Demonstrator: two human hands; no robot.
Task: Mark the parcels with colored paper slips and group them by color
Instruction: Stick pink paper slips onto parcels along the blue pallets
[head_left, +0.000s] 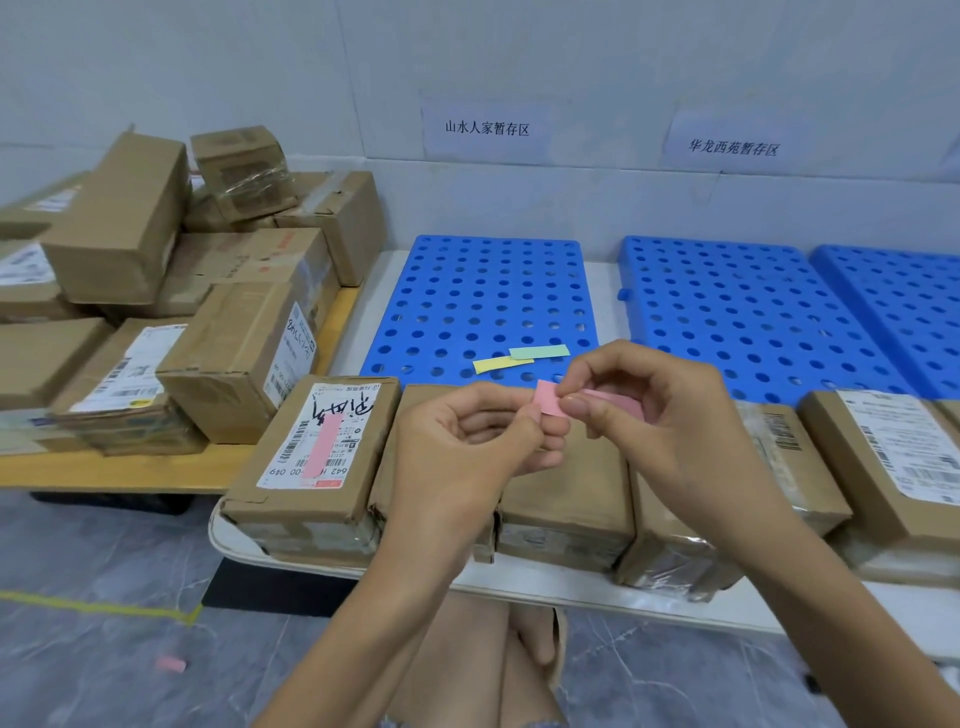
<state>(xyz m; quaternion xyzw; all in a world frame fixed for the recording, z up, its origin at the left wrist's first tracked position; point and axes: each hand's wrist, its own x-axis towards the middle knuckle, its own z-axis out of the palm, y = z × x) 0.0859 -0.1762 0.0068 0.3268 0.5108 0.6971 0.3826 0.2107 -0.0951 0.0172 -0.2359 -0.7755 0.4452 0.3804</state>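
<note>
Pink slip (549, 401) pinched at frame centre
Left hand (467, 441) and right hand (660, 415) fingertips both pinch it above a brown parcel (571, 491).

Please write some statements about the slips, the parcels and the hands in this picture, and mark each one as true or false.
1. The left hand and the right hand both pinch one pink slip. True.
2. The yellow slip and the green slip lie on the floor. False: they lie on the blue pallet.
3. The leftmost parcel in the front row bears a pink strip on its label. True.
4. The scrap on the floor is blue. False: it is pink.
</note>
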